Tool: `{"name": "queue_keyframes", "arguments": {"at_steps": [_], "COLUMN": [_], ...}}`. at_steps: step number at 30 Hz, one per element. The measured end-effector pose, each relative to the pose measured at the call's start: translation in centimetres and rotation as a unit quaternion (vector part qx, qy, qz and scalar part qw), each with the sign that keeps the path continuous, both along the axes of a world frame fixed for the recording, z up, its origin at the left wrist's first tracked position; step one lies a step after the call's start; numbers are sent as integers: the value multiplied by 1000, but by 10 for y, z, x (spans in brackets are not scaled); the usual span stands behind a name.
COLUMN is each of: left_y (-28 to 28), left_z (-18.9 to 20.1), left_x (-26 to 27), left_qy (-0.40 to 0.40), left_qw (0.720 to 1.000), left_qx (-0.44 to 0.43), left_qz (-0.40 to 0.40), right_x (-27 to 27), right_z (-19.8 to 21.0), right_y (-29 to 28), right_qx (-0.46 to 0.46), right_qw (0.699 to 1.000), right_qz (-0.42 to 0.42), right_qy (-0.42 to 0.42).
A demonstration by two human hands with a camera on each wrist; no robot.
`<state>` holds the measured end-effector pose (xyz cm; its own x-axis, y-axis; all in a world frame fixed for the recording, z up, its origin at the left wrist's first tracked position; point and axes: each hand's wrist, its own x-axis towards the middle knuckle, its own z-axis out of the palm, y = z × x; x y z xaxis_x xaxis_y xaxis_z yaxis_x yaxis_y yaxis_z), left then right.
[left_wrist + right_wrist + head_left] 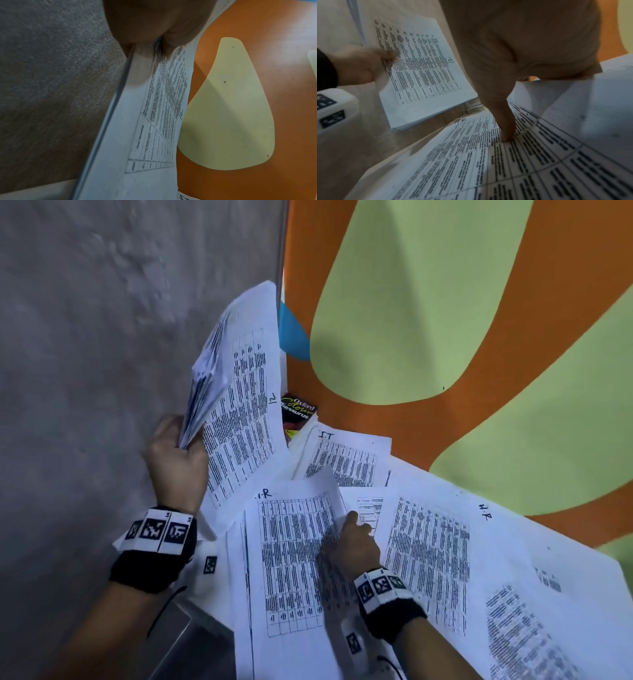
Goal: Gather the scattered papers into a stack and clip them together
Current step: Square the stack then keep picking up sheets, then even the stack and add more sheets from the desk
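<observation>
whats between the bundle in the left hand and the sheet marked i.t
An Oxford thesaurus book sits in that gap, beside the bundle in the left hand and beyond the IT sheet. Only the head view shows it.

the held stack is thin white paper, matt, printed in black ink, its sheets bending softly and fanning at the edge. the loose sheets on the tabletop are the same plain matt paper, one curling up at a corner. the tabletop looks like smooth laminate in orange and pale green, with a faint sheen where light falls on it. the floor beside it is grey and rough, grainy like carpet or concrete; i cannot tell which. both wrists wear soft black cloth bands, topped with stiff white marker tiles. the book has a glossy printed cover.
</observation>
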<state>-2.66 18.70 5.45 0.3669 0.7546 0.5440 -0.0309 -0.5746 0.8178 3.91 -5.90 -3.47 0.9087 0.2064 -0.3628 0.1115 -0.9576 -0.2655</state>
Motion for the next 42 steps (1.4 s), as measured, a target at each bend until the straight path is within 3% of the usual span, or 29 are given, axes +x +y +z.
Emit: {"name": "queue_keyframes", "arguments": {"at_steps": [9,12,15,21,25,28,31,34,37,39,42], "left_y": [0,5,12,14,-17,-54,-77,-98,-115,-124,-140], "left_z": [12,14,16,15,25,37,41,44,39,36,37], "left_x": [8,11,15,30,38,45,52,54,56,59,56], "left_qy": [-20,-46,-65,-59,-46,-29,26,88,107,120,135], "left_qw": [998,997,996,998,994,971,934,872,813,815,845], "left_qx": [51,53,30,6,-41,-126,-152,-172,-235,-244,-230], "left_qz": [-2,20,47,16,-91,-199,-321,-449,-521,-512,-464], "right_x": [1,8,14,15,21,36,46,49,45,43,37], "right_z": [-2,6,34,128,173,174,165,154,144,136,125], "right_y": [-1,-15,-44,-108,-133,-140,-147,-154,-161,-165,-165], "right_qx": [93,190,312,407,538,576,589,592,566,559,579], "right_qw": [991,976,942,910,841,816,803,795,812,817,794], "right_qz": [-101,-93,-89,-3,2,-43,-86,-122,-125,-126,-166], "right_qy": [0,42,86,80,53,-3,-36,-53,-60,-61,-81]}}
